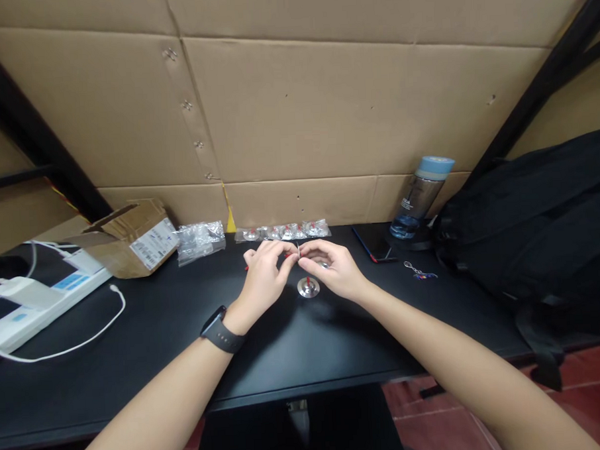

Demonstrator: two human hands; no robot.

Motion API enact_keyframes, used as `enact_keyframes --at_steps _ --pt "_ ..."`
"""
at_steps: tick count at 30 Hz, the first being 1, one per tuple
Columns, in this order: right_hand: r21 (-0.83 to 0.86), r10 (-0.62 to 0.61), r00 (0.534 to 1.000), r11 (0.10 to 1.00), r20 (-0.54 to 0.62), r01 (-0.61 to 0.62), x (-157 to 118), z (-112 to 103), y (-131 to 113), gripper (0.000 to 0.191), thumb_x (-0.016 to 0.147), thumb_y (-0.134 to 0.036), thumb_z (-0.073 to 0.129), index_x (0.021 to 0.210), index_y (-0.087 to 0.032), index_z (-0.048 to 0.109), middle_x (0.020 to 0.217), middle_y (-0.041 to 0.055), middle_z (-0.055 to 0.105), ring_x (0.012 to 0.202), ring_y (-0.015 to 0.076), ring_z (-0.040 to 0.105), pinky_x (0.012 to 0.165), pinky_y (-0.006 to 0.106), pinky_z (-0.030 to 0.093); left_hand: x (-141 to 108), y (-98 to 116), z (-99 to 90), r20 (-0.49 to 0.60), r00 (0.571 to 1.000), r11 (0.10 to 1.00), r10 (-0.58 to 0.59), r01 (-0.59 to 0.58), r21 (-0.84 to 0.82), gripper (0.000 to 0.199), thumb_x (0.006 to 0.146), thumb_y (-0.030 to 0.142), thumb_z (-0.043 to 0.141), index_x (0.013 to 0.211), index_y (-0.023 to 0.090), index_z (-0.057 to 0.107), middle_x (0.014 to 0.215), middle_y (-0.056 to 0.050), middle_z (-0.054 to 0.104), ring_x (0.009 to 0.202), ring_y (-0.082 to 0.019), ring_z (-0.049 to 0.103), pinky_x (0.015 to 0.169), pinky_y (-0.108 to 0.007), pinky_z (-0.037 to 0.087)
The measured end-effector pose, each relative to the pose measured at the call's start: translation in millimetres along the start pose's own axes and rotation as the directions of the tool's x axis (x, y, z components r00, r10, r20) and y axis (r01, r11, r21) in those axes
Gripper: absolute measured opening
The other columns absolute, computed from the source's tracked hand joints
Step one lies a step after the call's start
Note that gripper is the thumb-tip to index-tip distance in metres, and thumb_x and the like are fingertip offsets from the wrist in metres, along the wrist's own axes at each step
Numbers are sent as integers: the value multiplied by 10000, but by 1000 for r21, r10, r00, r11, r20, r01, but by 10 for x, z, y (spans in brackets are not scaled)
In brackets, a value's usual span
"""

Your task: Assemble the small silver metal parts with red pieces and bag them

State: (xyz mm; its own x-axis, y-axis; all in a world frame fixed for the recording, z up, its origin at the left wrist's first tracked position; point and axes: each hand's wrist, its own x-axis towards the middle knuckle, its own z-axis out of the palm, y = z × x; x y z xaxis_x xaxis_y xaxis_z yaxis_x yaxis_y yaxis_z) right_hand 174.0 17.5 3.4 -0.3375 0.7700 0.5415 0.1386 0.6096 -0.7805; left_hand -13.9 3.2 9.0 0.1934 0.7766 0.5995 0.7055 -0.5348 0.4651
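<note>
In the head view my left hand (269, 269) and my right hand (334, 266) meet fingertip to fingertip above the black table. Both pinch a small silver disc with a red piece (298, 250), seen nearly edge-on and mostly covered by the fingers. Just below them a shiny silver disc with a red stem (309, 287) lies on the table. Part of another silver disc (324, 264) shows under my right hand. A bit of red pokes out beside the curled outer fingers of my left hand.
Behind the hands lies a row of bagged silver discs (285, 232). Left are crumpled clear bags (201, 239), an open cardboard box (136, 242) and a power strip (49, 302) with cables. Right stand a phone (373, 244), a water bottle (418, 200), a keychain (421, 273) and a black backpack (534, 235).
</note>
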Motion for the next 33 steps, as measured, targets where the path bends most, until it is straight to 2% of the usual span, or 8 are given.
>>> enact_keyframes --at_steps 6,12,15,19,21,25,29,33 --pt "-163 -80 992 982 95 94 40 -77 -57 326 1012 -426 465 902 -218 691 1012 67 699 957 211 667 892 358 559 -3 47 -21 -24 1000 1000 -1 1 13 118 950 294 575 894 255 671 1014 -19 678 1039 -223 582 863 -356 293" --pt "-199 -88 993 975 75 102 35 -46 17 208 975 -365 545 902 -215 669 1057 70 665 965 195 649 754 287 548 -14 18 19 -16 1000 1000 2 -1 21 107 944 306 582 953 260 678 1049 -39 645 1076 -235 571 891 -367 313" --pt "-224 -93 993 969 75 108 37 -40 29 158 963 -296 554 878 -207 653 1050 71 653 943 181 640 739 277 535 -15 11 27 5 1000 1000 9 -9 14 112 954 312 566 959 247 658 1058 -36 648 1074 -229 579 876 -359 323" --pt "-297 -107 992 947 69 123 51 -52 53 125 926 -213 570 833 -189 650 1038 72 638 914 169 625 746 277 515 -16 43 11 24 1000 998 -10 12 -64 220 1020 314 427 1150 253 593 1187 -42 648 1134 -216 579 906 -356 346" --pt "-329 -110 991 936 77 129 57 -66 73 112 912 -195 578 827 -184 650 1044 74 631 908 168 615 746 278 507 -18 54 5 52 999 997 10 -6 -78 262 1021 349 427 1228 270 566 1266 -43 632 1179 -221 564 931 -363 350" --pt "-346 -120 989 927 87 143 64 -105 92 103 908 -188 575 846 -186 657 1066 74 617 959 177 609 807 296 498 -25 17 34 123 992 999 41 -44 25 220 953 377 556 1134 298 653 1295 -27 637 1205 -252 544 918 -383 341" --pt "-324 -105 992 938 72 123 82 -152 89 127 911 -193 570 814 -183 651 1080 70 603 957 170 613 817 295 491 -30 -61 95 170 985 997 20 -33 73 166 936 365 584 991 301 727 1252 -15 669 1203 -259 535 894 -397 329" --pt "-303 -71 995 949 66 88 103 -178 109 138 917 -213 573 810 -179 654 1083 71 599 932 161 614 777 278 493 -24 -73 139 175 985 1000 6 -8 10 226 960 423 558 1073 313 720 1241 -14 681 1172 -245 549 875 -387 339"
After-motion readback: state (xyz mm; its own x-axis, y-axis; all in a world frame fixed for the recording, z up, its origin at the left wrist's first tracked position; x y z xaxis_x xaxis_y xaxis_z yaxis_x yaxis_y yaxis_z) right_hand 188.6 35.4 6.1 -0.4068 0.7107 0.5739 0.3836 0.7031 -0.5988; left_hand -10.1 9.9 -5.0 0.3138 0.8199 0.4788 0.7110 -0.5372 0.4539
